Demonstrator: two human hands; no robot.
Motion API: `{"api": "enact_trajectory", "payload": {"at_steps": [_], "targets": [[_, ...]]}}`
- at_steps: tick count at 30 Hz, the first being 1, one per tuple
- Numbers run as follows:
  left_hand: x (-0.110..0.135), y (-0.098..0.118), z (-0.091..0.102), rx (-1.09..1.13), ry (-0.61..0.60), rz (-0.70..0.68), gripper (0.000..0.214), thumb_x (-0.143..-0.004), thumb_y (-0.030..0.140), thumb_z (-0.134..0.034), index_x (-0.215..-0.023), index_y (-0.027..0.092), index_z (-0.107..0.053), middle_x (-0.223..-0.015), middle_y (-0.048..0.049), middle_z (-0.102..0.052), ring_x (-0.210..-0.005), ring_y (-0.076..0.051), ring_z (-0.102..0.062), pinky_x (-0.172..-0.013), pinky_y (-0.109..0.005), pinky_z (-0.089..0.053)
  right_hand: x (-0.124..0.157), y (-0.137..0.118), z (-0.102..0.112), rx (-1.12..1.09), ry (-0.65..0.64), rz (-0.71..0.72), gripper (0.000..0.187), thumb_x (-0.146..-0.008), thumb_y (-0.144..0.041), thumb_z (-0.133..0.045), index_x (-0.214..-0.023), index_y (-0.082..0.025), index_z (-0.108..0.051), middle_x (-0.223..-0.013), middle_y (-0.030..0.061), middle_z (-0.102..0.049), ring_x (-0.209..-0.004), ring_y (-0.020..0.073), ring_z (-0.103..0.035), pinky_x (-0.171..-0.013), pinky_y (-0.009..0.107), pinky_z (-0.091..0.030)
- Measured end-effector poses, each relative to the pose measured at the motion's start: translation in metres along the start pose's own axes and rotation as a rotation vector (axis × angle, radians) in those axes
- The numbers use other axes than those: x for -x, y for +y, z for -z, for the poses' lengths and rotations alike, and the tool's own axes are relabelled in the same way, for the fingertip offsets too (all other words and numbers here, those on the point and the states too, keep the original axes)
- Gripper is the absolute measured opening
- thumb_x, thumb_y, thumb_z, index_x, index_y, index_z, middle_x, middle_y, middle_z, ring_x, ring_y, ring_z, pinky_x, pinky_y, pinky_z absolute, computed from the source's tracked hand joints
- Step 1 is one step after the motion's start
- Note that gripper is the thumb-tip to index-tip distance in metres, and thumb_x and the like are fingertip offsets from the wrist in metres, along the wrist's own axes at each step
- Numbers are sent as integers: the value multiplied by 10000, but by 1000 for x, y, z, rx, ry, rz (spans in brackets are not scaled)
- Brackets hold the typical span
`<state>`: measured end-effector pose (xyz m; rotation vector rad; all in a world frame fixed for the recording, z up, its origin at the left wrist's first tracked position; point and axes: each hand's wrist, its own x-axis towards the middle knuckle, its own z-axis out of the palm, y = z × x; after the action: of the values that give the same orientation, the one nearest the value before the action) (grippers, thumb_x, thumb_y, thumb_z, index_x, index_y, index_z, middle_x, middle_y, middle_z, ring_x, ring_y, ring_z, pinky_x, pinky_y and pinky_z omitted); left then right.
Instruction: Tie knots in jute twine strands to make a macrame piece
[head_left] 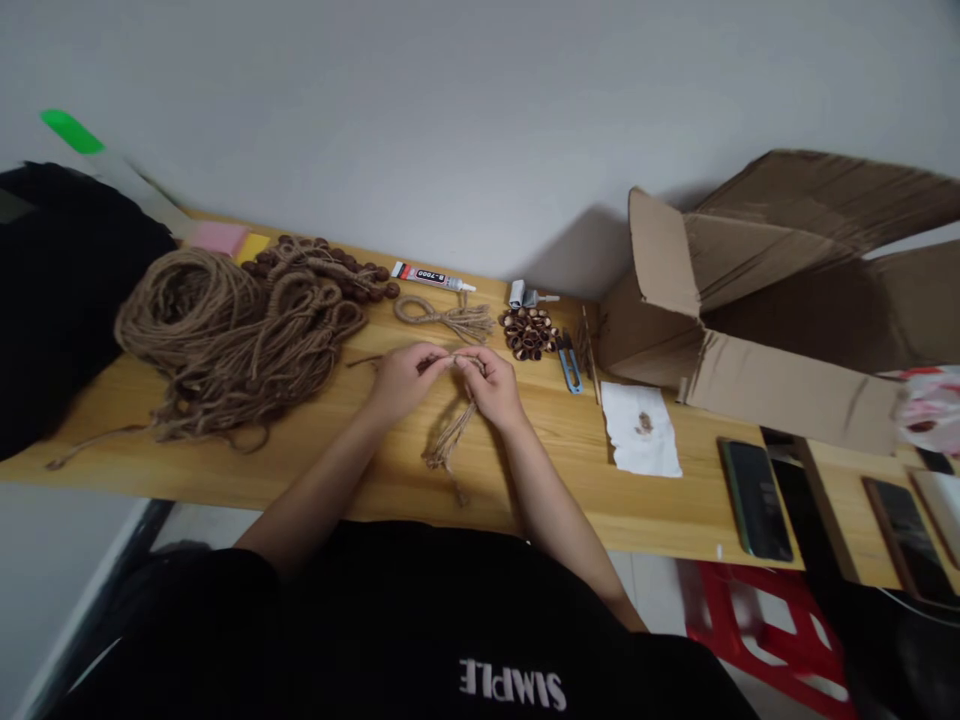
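Note:
Both hands meet over the middle of the wooden table, pinching a piece of brown jute cord (454, 428). My left hand (407, 380) is closed on the cord, thumb and forefinger close to those of the other hand. My right hand (491, 385) grips it too, and a frayed tassel of loose strands hangs below toward the table's front edge. Just beyond the hands lies a looped cord with a tassel end (442, 313). The exact spot between the fingertips is too small to make out.
A big heap of jute cord (247, 340) with dark beads lies left. Behind are a glue tube (431, 276) and brown shell-like pieces (529, 335). Blue thread snips (570, 362), a white tissue (641, 428), a phone (754, 498) and an open cardboard box (787, 375) are right.

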<state>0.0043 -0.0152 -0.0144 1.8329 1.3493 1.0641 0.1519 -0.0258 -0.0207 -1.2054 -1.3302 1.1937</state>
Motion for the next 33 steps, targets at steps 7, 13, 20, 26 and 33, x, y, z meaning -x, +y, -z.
{"api": "enact_trajectory", "payload": {"at_steps": [7,13,20,26,33], "targets": [[3,11,12,-249,75,-279,124,-790,170,-498,-802,188,-620,-876,-47,-653,-875,-179,-589,-804,-337,-467,-3,-3,-2,-137,48,-65,256,-732,-425,-595,-798,-181,-552,-413,-86,-396,-349,59,-318,-372,204,-230],[10,19,10,-463,4,-342,188,-797,175,-492,-888,201,-655,-1049,-65,-630,-1011,-235,-533,-860,-403,-407,-4,-5,-1,-161,51,-91,302,-710,-454,-620,-797,-173,-552,-379,-99,-392,-329,49,-312,-364,199,-212],[12,25,-2,-568,-55,-235,228,-852,289,-489,-990,195,-644,-1079,-69,-609,-1049,-255,-470,-868,-416,-352,-4,-3,-2,-239,31,-50,332,-702,-456,-625,-799,-146,-558,-365,-106,-395,-321,39,-307,-367,187,-200],[10,21,-4,-526,-93,-201,234,-867,232,-431,-883,200,-662,-1023,-75,-575,-1006,-237,-451,-845,-399,-343,-3,-2,-5,-257,11,-47,349,-694,-471,-633,-806,-148,-562,-371,-106,-406,-327,36,-311,-367,184,-195],[7,14,5,-271,-218,-195,252,-830,193,-445,-753,196,-685,-1047,-48,-487,-1032,-203,-436,-925,-390,-320,-1,2,-6,-235,-47,-19,358,-706,-481,-624,-825,-151,-557,-391,-100,-418,-345,41,-335,-383,185,-231]]}}
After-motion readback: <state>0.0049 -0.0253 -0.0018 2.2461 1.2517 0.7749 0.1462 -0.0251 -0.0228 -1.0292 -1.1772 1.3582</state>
